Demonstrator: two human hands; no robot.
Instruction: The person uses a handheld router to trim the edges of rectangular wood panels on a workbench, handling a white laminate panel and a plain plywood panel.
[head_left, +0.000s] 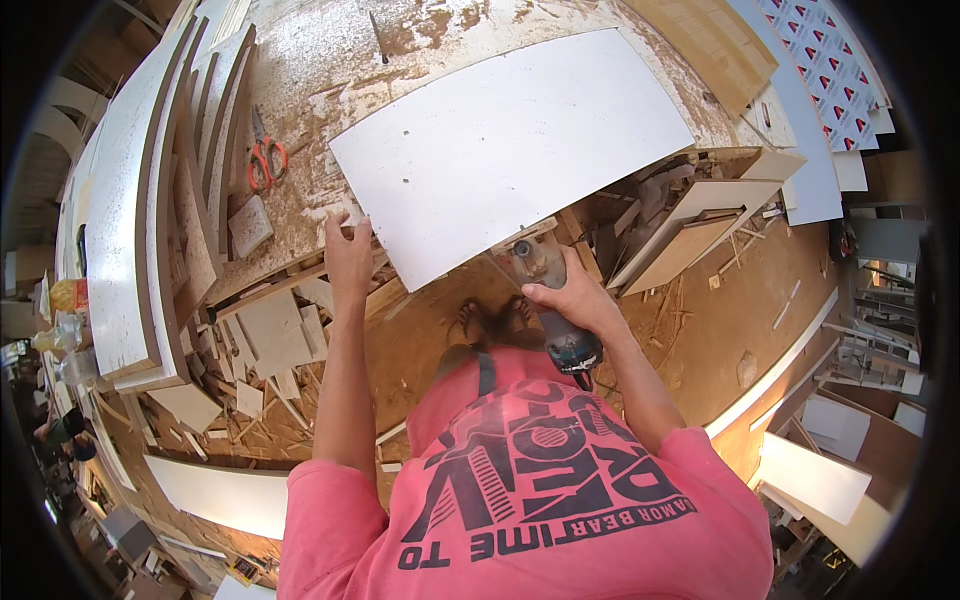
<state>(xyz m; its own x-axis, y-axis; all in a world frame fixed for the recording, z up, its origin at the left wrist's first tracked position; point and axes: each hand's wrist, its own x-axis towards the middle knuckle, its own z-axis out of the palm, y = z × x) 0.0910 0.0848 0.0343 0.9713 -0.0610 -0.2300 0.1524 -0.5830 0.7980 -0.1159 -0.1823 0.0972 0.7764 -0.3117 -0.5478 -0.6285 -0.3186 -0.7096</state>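
A large white board (520, 150) lies on the worn, dusty workbench (300, 75), its near edge reaching past the bench's front. My right hand (580, 300) is wrapped round a trim router (570, 340) with a dark body and a see-through base. The router's base meets the near edge of the board; its bit is hidden. At the board's left edge, my left hand (348, 255) has its fingers curved and apart, with nothing between them. The fingertips are close to that edge, and I cannot tell whether they touch it.
Orange-handled scissors (267, 163) lie on the bench's left, beside a stack of long boards (150, 210). A thin dark tool (378, 38) rests at the back. Wood offcuts (265, 340) fill the space below the bench. More panels (700, 230) lean at the right.
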